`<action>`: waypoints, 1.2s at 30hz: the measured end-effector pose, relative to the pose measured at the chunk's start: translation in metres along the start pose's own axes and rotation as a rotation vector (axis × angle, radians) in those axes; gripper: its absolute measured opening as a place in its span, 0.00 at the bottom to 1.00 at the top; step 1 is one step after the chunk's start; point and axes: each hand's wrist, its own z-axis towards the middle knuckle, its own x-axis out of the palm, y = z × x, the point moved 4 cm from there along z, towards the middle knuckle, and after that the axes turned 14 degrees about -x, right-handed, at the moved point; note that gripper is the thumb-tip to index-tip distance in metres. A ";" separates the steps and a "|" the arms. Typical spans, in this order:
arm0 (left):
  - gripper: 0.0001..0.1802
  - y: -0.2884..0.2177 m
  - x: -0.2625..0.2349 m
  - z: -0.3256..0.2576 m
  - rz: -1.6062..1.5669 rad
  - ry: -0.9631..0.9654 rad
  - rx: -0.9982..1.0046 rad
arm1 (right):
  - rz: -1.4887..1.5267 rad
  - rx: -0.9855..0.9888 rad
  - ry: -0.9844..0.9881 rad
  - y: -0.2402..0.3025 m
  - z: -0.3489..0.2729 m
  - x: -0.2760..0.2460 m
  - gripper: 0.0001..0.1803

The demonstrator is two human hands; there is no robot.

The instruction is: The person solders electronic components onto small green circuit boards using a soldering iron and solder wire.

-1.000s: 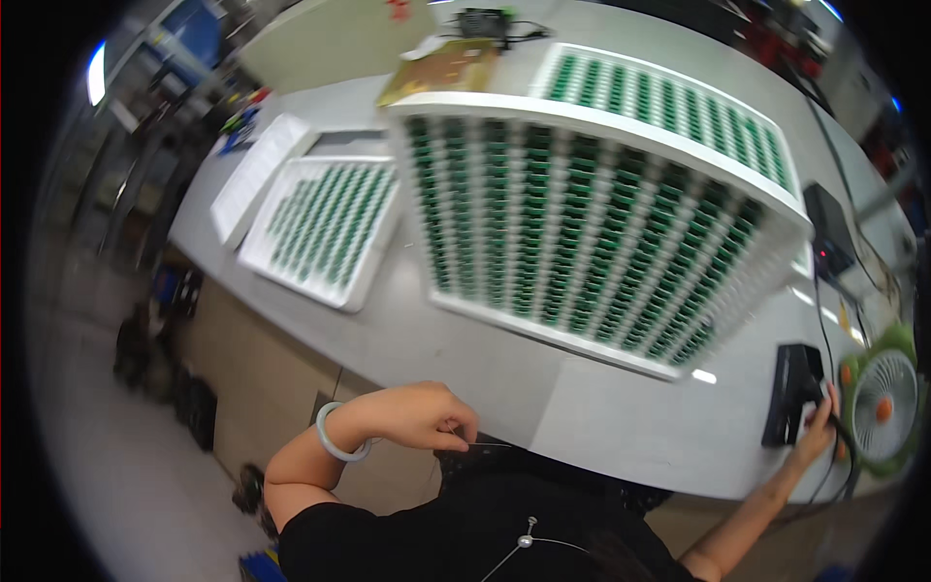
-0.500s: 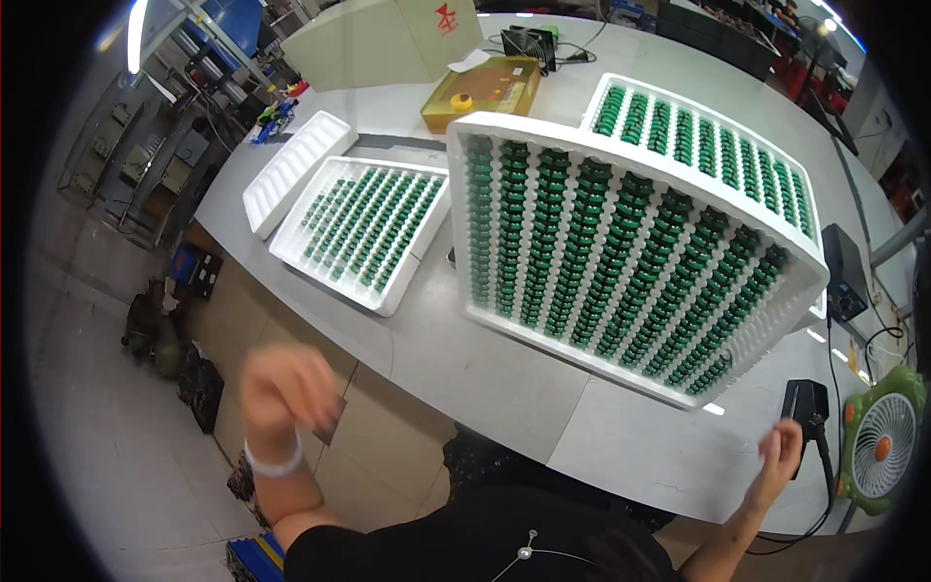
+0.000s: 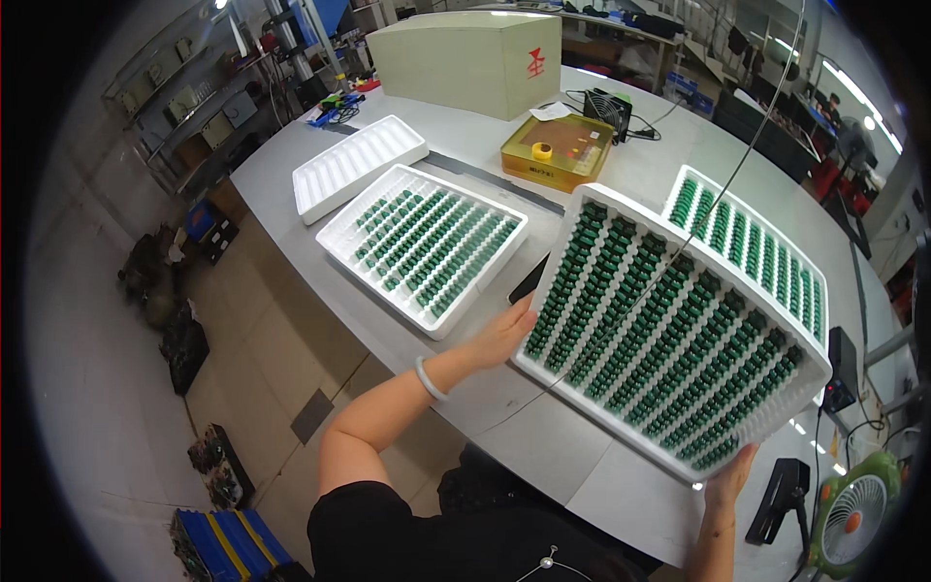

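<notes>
A white foam tray (image 3: 778,415), filled with rows of small green ring-shaped parts (image 3: 645,335), stands tilted up on the table with its open face toward me. My left hand (image 3: 504,335) grips its left side, some fingers hidden behind the edge. At the lower right corner, my right hand (image 3: 730,475) is closed on the rim, its fingers partly out of sight. Behind leans or lies a similar filled tray (image 3: 822,308), partly covered. To the left, another white tray (image 3: 436,328) lies flat, with green parts in most of its rows.
An upside-down or unfilled ribbed white tray (image 3: 359,167) lies at the far left. Farther back are a yellow box (image 3: 555,170), a large cream case (image 3: 456,63) and a small black fan (image 3: 608,112). A black device (image 3: 779,500) and a green fan (image 3: 853,519) stand at right.
Both hands, apart from the tray before, have come onto its left side and lower right corner. My view has shifted, so the table things appear farther right and lower.
</notes>
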 end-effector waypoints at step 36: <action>0.19 0.031 -0.442 -0.026 0.134 -0.589 -0.618 | -0.465 0.327 0.826 -0.085 0.056 0.408 0.39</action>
